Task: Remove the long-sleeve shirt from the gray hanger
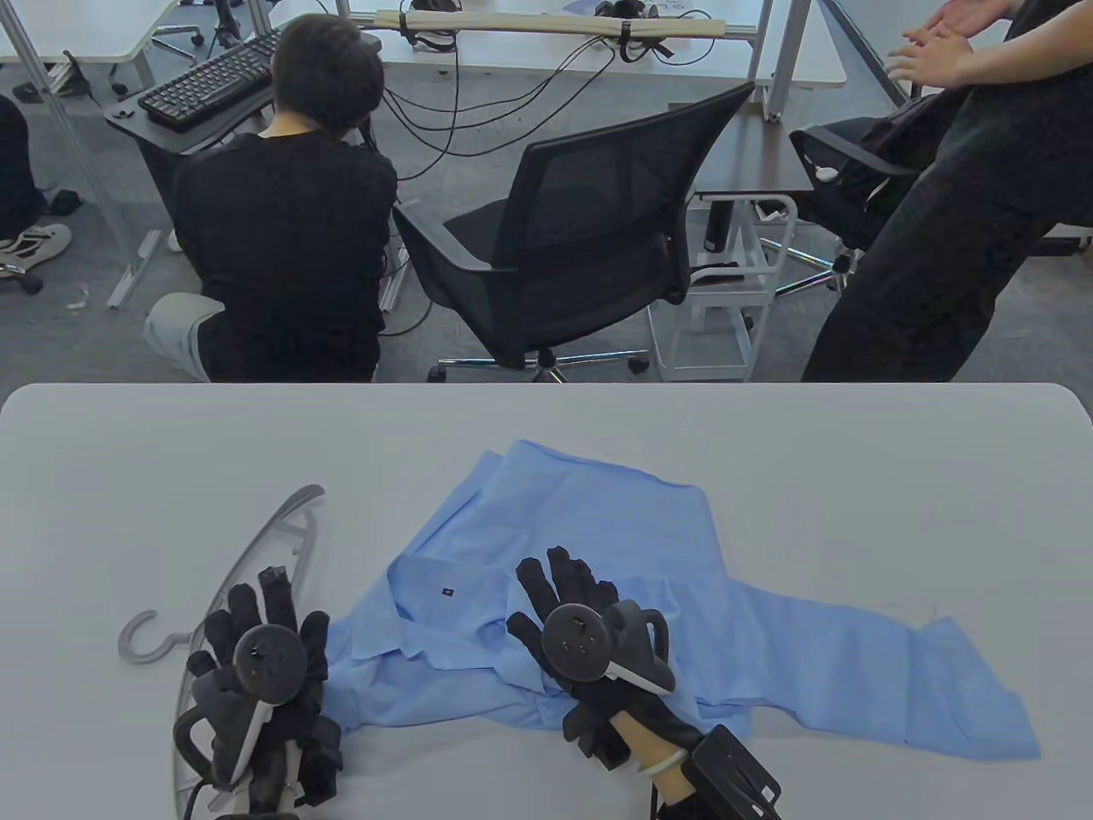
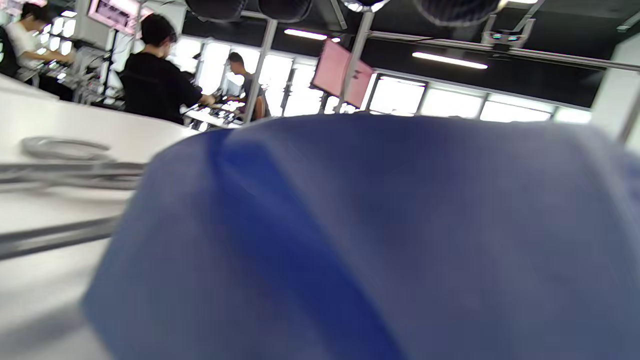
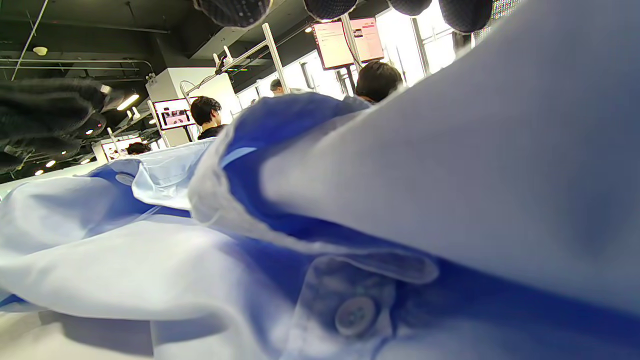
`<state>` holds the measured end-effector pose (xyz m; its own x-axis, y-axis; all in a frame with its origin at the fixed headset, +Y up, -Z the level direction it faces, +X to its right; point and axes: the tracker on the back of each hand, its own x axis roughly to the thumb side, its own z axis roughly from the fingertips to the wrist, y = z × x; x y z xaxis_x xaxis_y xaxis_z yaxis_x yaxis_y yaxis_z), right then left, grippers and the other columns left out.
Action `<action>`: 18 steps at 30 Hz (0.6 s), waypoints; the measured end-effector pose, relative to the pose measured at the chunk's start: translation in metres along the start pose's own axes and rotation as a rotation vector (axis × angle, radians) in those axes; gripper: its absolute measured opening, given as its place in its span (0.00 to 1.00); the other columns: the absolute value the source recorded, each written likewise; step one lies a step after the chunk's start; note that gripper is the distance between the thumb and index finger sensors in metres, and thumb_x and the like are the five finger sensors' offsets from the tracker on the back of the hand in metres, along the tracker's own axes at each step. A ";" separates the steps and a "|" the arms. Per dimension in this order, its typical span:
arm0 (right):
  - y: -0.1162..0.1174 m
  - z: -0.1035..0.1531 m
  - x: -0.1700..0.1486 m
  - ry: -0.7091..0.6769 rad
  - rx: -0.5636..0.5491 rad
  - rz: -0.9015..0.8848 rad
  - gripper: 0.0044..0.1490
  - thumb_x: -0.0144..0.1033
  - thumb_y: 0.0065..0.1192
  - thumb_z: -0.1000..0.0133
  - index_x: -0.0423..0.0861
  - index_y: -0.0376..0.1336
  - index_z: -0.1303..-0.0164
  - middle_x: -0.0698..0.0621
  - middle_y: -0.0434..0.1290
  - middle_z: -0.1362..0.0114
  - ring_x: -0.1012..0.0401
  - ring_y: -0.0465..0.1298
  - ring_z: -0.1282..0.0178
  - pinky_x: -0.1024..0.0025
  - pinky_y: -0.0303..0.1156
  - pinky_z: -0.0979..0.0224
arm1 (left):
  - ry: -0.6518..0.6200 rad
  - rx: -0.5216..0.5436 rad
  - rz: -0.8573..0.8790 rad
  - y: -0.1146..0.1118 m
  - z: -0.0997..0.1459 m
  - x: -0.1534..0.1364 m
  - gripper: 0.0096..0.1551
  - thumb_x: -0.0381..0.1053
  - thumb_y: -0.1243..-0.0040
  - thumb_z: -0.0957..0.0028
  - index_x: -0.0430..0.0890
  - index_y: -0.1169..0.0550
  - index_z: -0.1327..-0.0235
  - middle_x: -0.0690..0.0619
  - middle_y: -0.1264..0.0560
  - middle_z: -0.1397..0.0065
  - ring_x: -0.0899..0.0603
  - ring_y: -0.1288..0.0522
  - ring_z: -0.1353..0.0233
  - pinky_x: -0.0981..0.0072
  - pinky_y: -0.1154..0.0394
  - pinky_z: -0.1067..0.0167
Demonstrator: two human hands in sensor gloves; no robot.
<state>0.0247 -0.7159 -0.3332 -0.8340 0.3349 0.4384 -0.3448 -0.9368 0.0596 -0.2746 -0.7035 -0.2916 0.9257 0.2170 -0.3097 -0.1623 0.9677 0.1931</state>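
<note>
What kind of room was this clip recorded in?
Most likely an office-style lab or recording space. Beyond the white table stand a mesh office chair and a desk with a keyboard and trailing cables; the wrist views show wall monitors and other people working.

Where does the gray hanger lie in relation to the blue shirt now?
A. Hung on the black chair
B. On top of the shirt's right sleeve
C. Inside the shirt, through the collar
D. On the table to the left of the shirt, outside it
D: the gray hanger lies bare on the table, left of the blue shirt, under the left hand.
</note>
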 end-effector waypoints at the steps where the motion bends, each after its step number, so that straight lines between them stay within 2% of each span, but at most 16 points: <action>1: 0.000 0.000 0.000 0.000 -0.002 0.004 0.41 0.47 0.45 0.27 0.35 0.49 0.10 0.21 0.49 0.12 0.25 0.57 0.19 0.22 0.57 0.31 | -0.030 0.019 -0.020 0.001 0.001 0.007 0.40 0.71 0.56 0.42 0.65 0.49 0.16 0.51 0.50 0.07 0.31 0.49 0.12 0.34 0.54 0.24; 5: 0.002 0.001 0.003 -0.009 -0.016 0.050 0.42 0.47 0.45 0.27 0.35 0.48 0.09 0.20 0.48 0.12 0.24 0.55 0.19 0.21 0.55 0.30 | -0.159 0.029 -0.073 -0.003 0.006 0.036 0.42 0.75 0.57 0.44 0.68 0.50 0.16 0.54 0.53 0.06 0.33 0.53 0.10 0.35 0.55 0.23; 10: 0.006 0.000 0.010 -0.029 -0.021 0.105 0.43 0.49 0.46 0.27 0.36 0.46 0.08 0.21 0.45 0.11 0.23 0.51 0.18 0.20 0.52 0.30 | -0.233 0.003 -0.131 -0.009 0.005 0.052 0.44 0.78 0.57 0.47 0.71 0.52 0.17 0.56 0.56 0.05 0.33 0.56 0.10 0.35 0.57 0.22; 15: 0.003 -0.002 0.018 -0.050 -0.040 0.124 0.43 0.49 0.46 0.27 0.36 0.47 0.08 0.21 0.46 0.11 0.24 0.51 0.17 0.20 0.52 0.30 | -0.232 0.054 -0.065 0.010 0.000 0.064 0.44 0.79 0.58 0.47 0.73 0.53 0.17 0.58 0.58 0.04 0.35 0.59 0.09 0.36 0.58 0.22; 18: 0.000 0.000 0.022 -0.061 -0.055 0.154 0.43 0.49 0.46 0.27 0.36 0.47 0.09 0.21 0.46 0.12 0.24 0.52 0.18 0.20 0.53 0.30 | -0.264 0.100 -0.151 0.016 0.000 0.073 0.44 0.79 0.59 0.48 0.75 0.55 0.18 0.60 0.60 0.05 0.37 0.61 0.09 0.37 0.60 0.21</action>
<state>0.0060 -0.7083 -0.3233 -0.8515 0.1795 0.4927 -0.2396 -0.9690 -0.0609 -0.2096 -0.6718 -0.3108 0.9956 0.0186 -0.0922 0.0059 0.9661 0.2582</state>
